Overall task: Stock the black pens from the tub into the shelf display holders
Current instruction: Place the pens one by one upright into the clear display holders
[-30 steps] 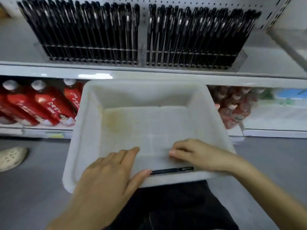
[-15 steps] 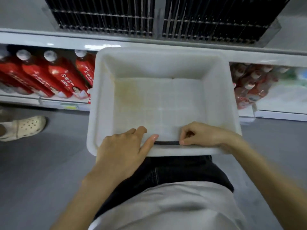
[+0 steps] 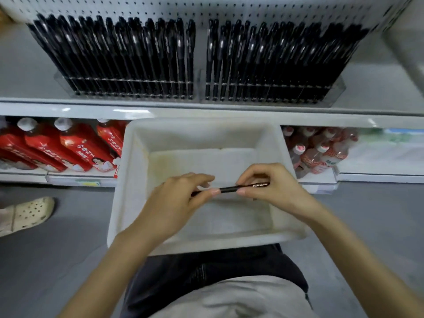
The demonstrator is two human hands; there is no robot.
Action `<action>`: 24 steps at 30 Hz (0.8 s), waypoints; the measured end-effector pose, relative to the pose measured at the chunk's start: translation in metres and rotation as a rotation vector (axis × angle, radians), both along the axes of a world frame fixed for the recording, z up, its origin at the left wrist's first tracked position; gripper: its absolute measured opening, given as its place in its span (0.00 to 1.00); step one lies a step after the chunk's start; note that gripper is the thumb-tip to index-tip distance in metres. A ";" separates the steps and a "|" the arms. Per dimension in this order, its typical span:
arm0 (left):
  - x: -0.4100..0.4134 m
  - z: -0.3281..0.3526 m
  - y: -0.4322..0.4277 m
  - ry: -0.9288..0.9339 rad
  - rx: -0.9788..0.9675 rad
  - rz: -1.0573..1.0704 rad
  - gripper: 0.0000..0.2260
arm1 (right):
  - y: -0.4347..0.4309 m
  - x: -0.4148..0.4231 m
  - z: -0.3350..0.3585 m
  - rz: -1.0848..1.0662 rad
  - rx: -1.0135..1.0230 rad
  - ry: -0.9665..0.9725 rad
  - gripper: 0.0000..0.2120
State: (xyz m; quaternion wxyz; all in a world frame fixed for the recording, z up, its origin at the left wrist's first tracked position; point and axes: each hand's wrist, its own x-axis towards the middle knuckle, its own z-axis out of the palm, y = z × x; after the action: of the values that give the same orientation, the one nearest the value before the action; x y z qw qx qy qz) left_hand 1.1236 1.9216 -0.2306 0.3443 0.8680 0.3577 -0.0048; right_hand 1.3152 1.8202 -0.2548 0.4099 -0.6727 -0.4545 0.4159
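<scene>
A single black pen (image 3: 229, 188) is held level above the white tub (image 3: 128, 180), which rests on my lap and holds nothing else. My left hand (image 3: 176, 203) pinches the pen's left end between thumb and fingers. My right hand (image 3: 270, 187) pinches its right half, where gold lettering shows. On the shelf above, two clear display holders stand side by side, the left holder (image 3: 128, 88) and the right holder (image 3: 270, 90), both packed with several upright black pens.
Red juice bottles (image 3: 68, 148) lie on the lower shelf at left, pink bottles (image 3: 319, 152) at right. A cream clog (image 3: 27, 214) stands on the grey floor at far left. The shelf edge (image 3: 206, 112) runs just beyond the tub.
Both hands have lifted the pen off the tub's near wall and now hold it over the tub's middle. The camera has tilted back up, bringing the pen holders fully into view.
</scene>
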 end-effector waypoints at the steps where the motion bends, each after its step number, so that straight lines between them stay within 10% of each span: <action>1: 0.006 0.002 0.003 -0.038 -0.038 -0.023 0.18 | 0.000 0.003 0.005 -0.041 0.029 0.026 0.07; 14: 0.096 0.010 0.003 -0.381 -0.270 0.036 0.03 | -0.003 0.053 0.054 -0.626 0.410 0.424 0.16; 24: 0.084 0.021 0.065 -0.266 0.424 0.255 0.25 | -0.008 0.173 0.108 -0.820 0.584 -0.440 0.21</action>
State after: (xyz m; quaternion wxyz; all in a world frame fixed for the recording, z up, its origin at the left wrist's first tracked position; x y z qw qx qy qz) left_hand 1.2079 1.9871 -0.2094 0.1968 0.8617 0.4088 0.2273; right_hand 1.4881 1.8123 -0.1470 0.6033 -0.7240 -0.3266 -0.0719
